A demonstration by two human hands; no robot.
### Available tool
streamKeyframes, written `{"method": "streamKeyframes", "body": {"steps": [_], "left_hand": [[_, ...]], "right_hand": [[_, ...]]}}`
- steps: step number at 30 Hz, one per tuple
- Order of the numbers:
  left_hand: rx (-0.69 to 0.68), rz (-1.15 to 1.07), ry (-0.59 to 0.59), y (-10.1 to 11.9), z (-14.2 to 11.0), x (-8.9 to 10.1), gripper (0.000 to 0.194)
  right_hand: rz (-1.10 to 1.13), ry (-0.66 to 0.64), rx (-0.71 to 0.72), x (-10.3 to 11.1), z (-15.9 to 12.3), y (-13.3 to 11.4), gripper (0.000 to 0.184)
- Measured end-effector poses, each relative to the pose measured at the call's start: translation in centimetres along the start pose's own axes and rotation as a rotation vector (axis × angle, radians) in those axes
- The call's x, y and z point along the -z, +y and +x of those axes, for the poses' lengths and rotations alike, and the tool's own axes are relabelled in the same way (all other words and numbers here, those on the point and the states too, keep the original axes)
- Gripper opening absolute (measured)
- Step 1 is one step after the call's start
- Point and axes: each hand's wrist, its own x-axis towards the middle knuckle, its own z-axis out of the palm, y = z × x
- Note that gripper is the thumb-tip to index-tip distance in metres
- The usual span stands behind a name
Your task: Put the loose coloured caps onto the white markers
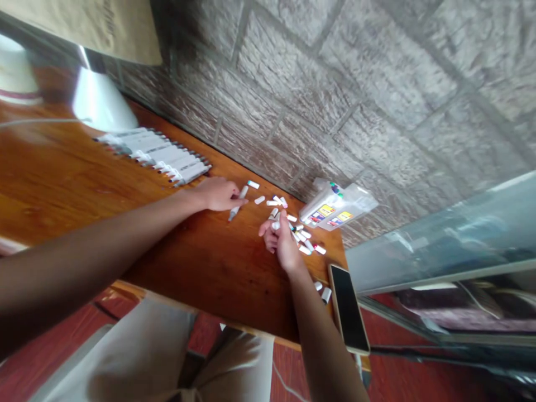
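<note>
My left hand (218, 194) is closed on a white and grey marker (235, 212), with its fingers low over the wooden table. In my right hand (285, 247) a small white marker cap (275, 225) sits between thumb and fingers. Loose white marker caps (305, 250) lie scattered around and beyond that hand, some with coloured ends. One cap (253, 184) rests just past the marker in my left hand. To the left, several uncapped-looking markers (161, 153) lie side by side in a slanting row.
A clear plastic marker case (335, 206) stands against the brick wall (293, 100). A phone (348, 308) lies at the table's right edge, with two caps (326, 295) beside it. A lamp with a white base (100, 103) stands at the back left.
</note>
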Motion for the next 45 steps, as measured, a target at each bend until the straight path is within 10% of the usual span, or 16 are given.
{"method": "streamKeyframes", "body": {"steps": [45], "left_hand": [[0.013,-0.008,-0.012,0.30,0.19,0.06,0.060]], "right_hand": [[-0.267,0.017,0.078,-0.50,-0.54,-0.58,0.075]]}}
